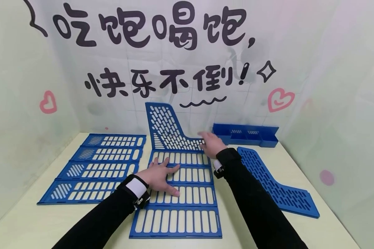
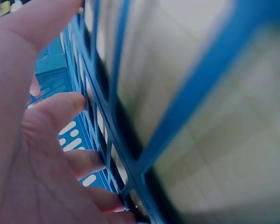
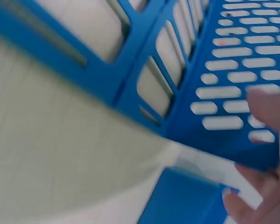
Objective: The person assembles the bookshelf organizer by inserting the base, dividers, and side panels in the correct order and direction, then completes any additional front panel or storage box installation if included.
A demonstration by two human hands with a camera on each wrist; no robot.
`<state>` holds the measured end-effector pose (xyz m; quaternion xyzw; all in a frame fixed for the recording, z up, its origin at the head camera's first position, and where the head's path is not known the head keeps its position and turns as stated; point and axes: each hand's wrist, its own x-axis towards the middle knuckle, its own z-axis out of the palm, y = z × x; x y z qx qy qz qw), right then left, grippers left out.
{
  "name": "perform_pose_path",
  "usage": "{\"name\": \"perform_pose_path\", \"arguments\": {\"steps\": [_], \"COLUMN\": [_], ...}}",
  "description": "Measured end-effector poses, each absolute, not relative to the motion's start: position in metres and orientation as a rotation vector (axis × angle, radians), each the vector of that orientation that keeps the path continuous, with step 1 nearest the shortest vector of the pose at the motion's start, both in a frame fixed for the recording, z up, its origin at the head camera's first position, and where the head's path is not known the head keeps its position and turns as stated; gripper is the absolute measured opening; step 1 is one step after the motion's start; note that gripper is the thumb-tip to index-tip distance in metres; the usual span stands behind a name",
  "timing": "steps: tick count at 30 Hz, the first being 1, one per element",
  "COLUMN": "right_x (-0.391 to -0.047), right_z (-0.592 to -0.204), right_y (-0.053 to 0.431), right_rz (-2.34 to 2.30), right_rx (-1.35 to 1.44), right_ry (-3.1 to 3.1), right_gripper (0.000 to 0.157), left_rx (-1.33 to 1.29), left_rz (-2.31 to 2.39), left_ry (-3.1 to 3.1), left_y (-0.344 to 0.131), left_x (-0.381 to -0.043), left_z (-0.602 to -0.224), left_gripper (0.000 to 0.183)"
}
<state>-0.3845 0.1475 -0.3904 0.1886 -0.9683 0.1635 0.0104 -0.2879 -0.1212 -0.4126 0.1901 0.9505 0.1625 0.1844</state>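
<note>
Left hand (image 1: 160, 177): my fingers spread flat over slatted panels (image 1: 190, 184), lower centre.
Right hand (image 1: 212, 144): my fingers pinch upright panel (image 1: 169, 129), centre.

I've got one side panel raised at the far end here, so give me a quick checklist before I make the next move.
1. Left hand on the flat slotted panels: ok, fingers spread across them.
2. Right hand holding the raised side panel: ok, at its low end.
3. Raised panel meeting the far edge of the flat panels: ok.
4. That joint fully seated: cannot tell; no view shows any fastening clearly.
5. Second side panel in place: not ok, it lies on the table to the right.
6. Divided tray fitted: not ok, it sits separately at the back right.
</note>
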Motion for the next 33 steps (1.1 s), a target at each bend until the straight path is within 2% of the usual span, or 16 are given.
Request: {"name": "perform_pose_path", "arguments": {"steps": [2,4,10,16,19,22,25,28,30,33], "right_x": [-0.378,-0.371,-0.331,-0.287,-0.268,-0.252,-0.241,-0.236,-0.235,-0.233], "right_z": [-0.386,-0.380,-0.372,-0.395,-0.404,-0.408,-0.408,-0.408,-0.410,-0.413], "right_y": [0.159,0.174,0.232,0.292,0.314,0.332,0.344,0.350,0.352,0.354], "right_rz": [0.598,0.676,0.778,0.693,0.645,0.595,0.527,0.434,0.363,0.292], "right_rx": [0.528,0.497,0.478,0.479,0.406,0.332,0.238,0.153,0.109,0.038], "right_ry": [-3.007,-2.987,-2.988,-2.993,-3.045,-3.105,-3.171,-3.248,-3.283,-3.318], "right_gripper": [0.067,0.075,0.069,0.056,0.057,0.074,0.104,0.129,0.135,0.135], "left_rx": [0.528,0.527,0.529,0.558,0.591,0.602,0.605,0.618,0.628,0.639], "left_rz": [0.458,0.467,0.497,0.591,0.652,0.700,0.729,0.743,0.746,0.723], "left_ry": [2.689,2.693,2.701,2.672,2.662,2.654,2.632,2.614,2.609,2.605], "left_y": [-0.121,-0.121,-0.118,-0.117,-0.116,-0.120,-0.129,-0.138,-0.143,-0.146], "left_x": [-0.287,-0.287,-0.292,-0.295,-0.290,-0.277,-0.260,-0.244,-0.236,-0.230], "left_z": [-0.413,-0.413,-0.414,-0.417,-0.417,-0.411,-0.402,-0.396,-0.398,-0.404], "left_gripper": [0.108,0.109,0.108,0.112,0.111,0.104,0.098,0.101,0.104,0.108]}}
